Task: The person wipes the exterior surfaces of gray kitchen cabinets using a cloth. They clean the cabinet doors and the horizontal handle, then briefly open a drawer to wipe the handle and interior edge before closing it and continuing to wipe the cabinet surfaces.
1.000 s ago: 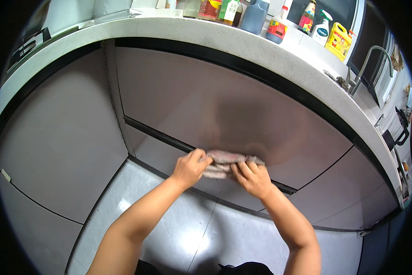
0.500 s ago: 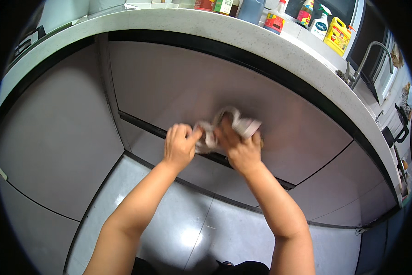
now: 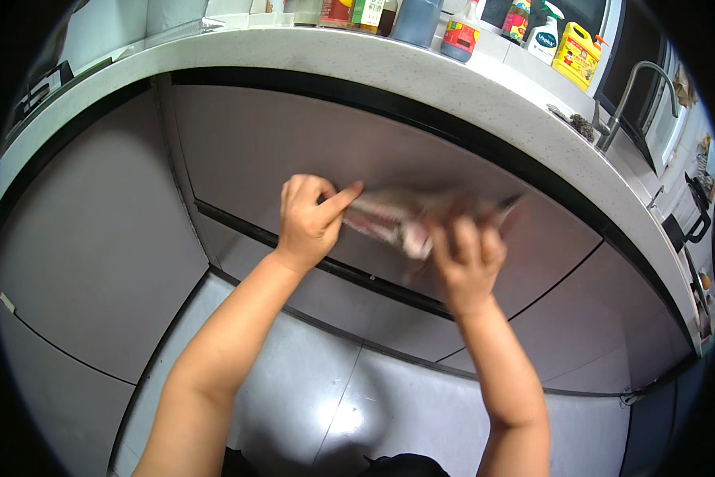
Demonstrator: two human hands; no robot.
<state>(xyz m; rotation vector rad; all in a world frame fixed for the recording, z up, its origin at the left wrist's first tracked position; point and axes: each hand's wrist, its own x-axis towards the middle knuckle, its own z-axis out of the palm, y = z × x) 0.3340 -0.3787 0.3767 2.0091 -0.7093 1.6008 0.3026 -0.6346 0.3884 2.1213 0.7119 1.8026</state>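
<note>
A crumpled light cloth (image 3: 381, 221) with pinkish patches stretches between my hands, in front of the grey-brown cabinet front (image 3: 262, 135). My left hand (image 3: 310, 215) pinches its left end between thumb and fingers. At the other end my right hand (image 3: 469, 258) is closed on the cloth, its fingers curled and somewhat blurred. Motion smears the cloth's right part, so its folds there are hard to make out. Just below runs a dark recessed strip (image 3: 326, 262) between the upper and lower cabinet panels.
Above the cabinet curves a pale speckled countertop (image 3: 294, 49). Several bottles stand along its back, among them a red-labelled bottle (image 3: 461, 36), a white spray bottle (image 3: 544, 38) and a yellow jug (image 3: 577, 57). A tap (image 3: 632, 99) rises at the right. Below lies the grey tiled floor (image 3: 294, 389).
My hands have moved apart, the right one further right, and the bunched cloth is now drawn out between them. The left hand is slightly higher.
</note>
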